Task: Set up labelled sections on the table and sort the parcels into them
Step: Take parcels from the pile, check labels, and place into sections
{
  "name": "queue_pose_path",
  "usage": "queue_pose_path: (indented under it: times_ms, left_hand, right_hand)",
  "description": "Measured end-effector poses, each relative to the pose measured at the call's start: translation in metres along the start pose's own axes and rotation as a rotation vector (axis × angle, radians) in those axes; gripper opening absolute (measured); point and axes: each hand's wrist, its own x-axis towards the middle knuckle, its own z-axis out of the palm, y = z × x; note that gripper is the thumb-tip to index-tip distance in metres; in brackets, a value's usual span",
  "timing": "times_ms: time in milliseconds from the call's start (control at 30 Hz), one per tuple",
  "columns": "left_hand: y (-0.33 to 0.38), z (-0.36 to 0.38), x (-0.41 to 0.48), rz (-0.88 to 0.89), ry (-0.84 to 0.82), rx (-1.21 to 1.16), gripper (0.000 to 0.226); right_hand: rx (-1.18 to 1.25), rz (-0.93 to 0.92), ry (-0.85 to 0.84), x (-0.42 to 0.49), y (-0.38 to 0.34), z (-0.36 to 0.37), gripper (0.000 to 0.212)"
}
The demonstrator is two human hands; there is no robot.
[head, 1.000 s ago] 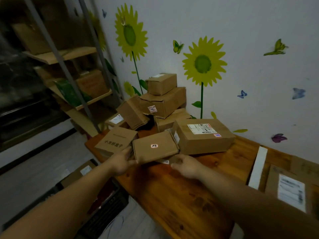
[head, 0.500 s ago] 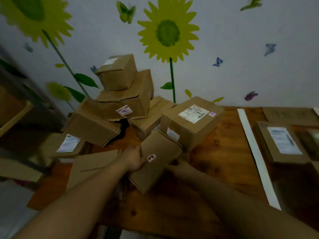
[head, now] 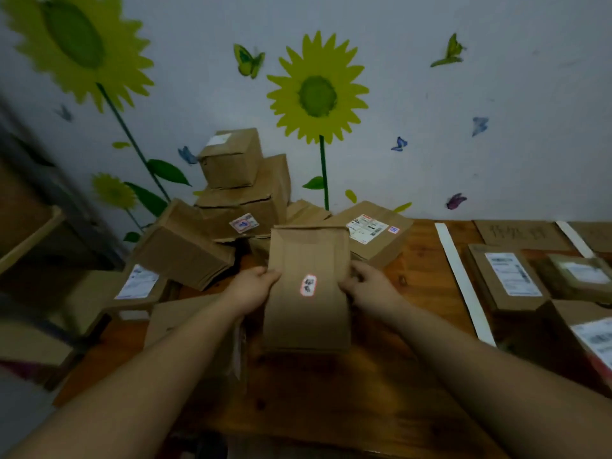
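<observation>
Over table (head: 414, 270), both hands grip parcel (head: 308, 286): left hand (head: 255, 286), right hand (head: 367, 286) on long sides, long axis pointing away; sorted sections lie rightward.

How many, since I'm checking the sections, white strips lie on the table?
2. One long strip runs right of the parcel pile; a shorter strip lies far right by the wall. More may sit out of frame.

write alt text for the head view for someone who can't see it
A left hand and right hand grip a flat brown parcel by its edges over a wooden table. Behind it cardboard boxes are piled against a sunflower wall; right of a white strip, labelled parcels lie flat.
</observation>
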Motion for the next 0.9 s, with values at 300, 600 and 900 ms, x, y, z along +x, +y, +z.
queue_pose_path:
  times_ms: [300, 600, 900]
  left_hand:
    - [0.058, 0.026, -0.084, 0.134, 0.099, -0.340, 0.027]
    - [0.073, 0.035, -0.132, 0.179, -0.046, -0.537, 0.036]
    - [0.067, 0.005, -0.153, 0.316, -0.056, -0.418, 0.053]
  right_hand:
    - [0.019, -0.285, 0.196, -0.054, -0.034, -0.073, 0.025]
    - [0.356, -0.143, 0.106, -0.110, -0.042, -0.098, 0.024]
    - [0.251, -0.197, 0.192, -0.154, -0.049, -0.078, 0.037]
